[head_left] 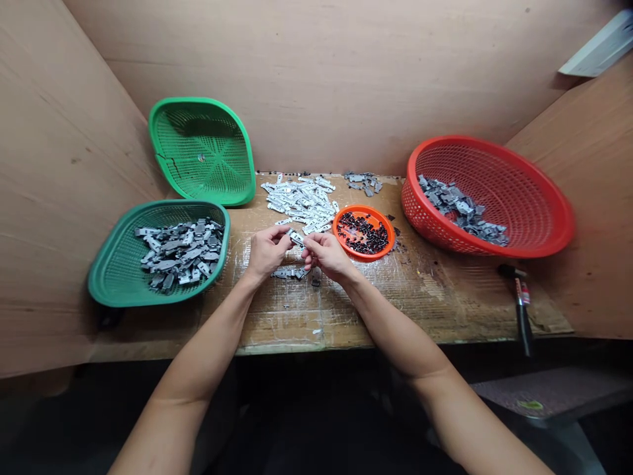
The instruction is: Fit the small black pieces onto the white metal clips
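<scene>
Above the cardboard-covered table, my left hand (270,250) pinches one end of a slim silver metal piece with holes (295,237). The fingers of my right hand (326,254) close on its other end. Just below my hands lie a few grey metal pieces (288,272) and a small dark block (315,278). Beyond my fingertips spreads a pile of similar silver pieces (301,200). An orange bowl (338,236) of small dark parts, perhaps screws, stands right beside my right hand.
A dark green basket (113,267) of grey metal parts is at left, with a bright green basket (202,142) leaning behind it. On the right are a red basket (534,204) holding more parts and a hammer (523,316) at the table edge. Wooden panels enclose the table (420,316).
</scene>
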`<state>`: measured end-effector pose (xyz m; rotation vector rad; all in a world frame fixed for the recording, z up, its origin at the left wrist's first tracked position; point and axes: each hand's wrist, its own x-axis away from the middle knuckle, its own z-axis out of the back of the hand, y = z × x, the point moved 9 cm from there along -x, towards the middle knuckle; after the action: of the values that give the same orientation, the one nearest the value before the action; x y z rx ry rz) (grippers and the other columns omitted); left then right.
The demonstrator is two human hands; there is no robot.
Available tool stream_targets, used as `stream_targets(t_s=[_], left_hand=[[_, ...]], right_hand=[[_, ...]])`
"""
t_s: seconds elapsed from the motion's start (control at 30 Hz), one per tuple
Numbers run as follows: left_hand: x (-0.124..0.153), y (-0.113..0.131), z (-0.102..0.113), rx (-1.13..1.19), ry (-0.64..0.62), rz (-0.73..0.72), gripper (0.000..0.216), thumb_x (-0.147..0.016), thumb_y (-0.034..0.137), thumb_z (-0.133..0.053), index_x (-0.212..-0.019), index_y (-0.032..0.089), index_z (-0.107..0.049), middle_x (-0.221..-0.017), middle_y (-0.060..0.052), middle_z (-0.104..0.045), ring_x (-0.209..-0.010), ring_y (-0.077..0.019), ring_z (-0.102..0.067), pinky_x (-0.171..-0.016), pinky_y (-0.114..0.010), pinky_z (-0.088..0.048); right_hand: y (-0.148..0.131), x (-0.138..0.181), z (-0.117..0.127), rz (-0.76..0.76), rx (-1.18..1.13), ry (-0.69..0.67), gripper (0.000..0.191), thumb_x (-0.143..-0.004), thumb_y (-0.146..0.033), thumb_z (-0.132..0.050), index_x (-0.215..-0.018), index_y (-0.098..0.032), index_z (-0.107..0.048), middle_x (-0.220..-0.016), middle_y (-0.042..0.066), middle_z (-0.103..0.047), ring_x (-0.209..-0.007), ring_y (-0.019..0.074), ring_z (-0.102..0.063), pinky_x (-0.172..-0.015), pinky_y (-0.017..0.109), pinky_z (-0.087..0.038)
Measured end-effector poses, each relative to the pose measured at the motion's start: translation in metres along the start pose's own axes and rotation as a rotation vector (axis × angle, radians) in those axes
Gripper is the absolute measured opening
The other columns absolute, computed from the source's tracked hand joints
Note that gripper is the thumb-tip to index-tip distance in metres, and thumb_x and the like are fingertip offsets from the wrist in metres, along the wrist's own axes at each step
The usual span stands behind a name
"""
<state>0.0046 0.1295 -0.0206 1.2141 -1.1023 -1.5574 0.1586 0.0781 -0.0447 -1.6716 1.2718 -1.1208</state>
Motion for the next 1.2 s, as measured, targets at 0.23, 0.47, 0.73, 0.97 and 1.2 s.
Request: stream_targets(t_s=[0.23,0.47,0.73,0.97,1.2], left_hand=[[-0.001,0.007,-0.002,0.048,-0.032,0.018,0.034,-0.082,0.028,-0.077,-0.110,0.013,-0.087,-0.087,-0.006,-0.085,-0.075,-0.0231,-0.082,-0.070,-0.031,-0.065],[0.002,0.008,-0.009,0.200,-0.051,0.101,0.045,-0.075,0.024,-0.079,-0.119,0.012,-0.084,-0.079,-0.002,-0.079,-0.069,-0.0197,-0.079,-0.072,-0.032,-0.067],[-0.002,0.019,0.003,0.097,-0.006,-0.034,0.026,-0.080,0.028,-0.079,-0.102,0.016,-0.088,-0.102,-0.007,-0.081,-0.070,-0.0169,-0.076,-0.064,-0.029,-0.064],[-0.001,0.019,0.004,0.031,-0.004,-0.051,0.025,-0.082,0.028,-0.079,-0.102,0.016,-0.088,-0.090,-0.006,-0.081,-0.071,-0.0186,-0.076,-0.068,-0.030,-0.062],[-0.002,0.004,-0.003,0.152,-0.050,0.100,0.028,-0.076,0.035,-0.087,-0.096,0.016,-0.085,-0.083,-0.005,-0.082,-0.072,-0.0211,-0.076,-0.073,-0.034,-0.064]], right_hand=[[0.002,-0.001,0.002,0.019,0.033,0.023,0.042,-0.088,-0.055,-0.088,-0.090,-0.019,-0.067,-0.067,-0.001,-0.073,-0.049,0.0105,-0.064,-0.048,0.022,-0.062],[0.001,-0.003,-0.001,0.101,0.026,0.037,0.052,-0.080,-0.063,-0.091,-0.091,-0.019,-0.065,-0.066,-0.002,-0.072,-0.049,0.0108,-0.064,-0.048,0.024,-0.062],[-0.004,0.001,-0.003,0.124,0.126,0.036,0.051,-0.082,-0.065,-0.085,-0.090,-0.020,-0.063,-0.066,-0.003,-0.070,-0.050,0.0112,-0.064,-0.050,0.025,-0.064],[-0.004,0.001,-0.003,0.116,0.116,0.035,0.049,-0.082,-0.064,-0.084,-0.093,-0.021,-0.063,-0.067,-0.003,-0.071,-0.051,0.0113,-0.064,-0.050,0.025,-0.064],[-0.005,0.002,0.000,0.150,0.245,0.083,0.050,-0.082,-0.066,-0.082,-0.090,-0.021,-0.063,-0.063,-0.004,-0.067,-0.048,0.0119,-0.063,-0.045,0.025,-0.060]])
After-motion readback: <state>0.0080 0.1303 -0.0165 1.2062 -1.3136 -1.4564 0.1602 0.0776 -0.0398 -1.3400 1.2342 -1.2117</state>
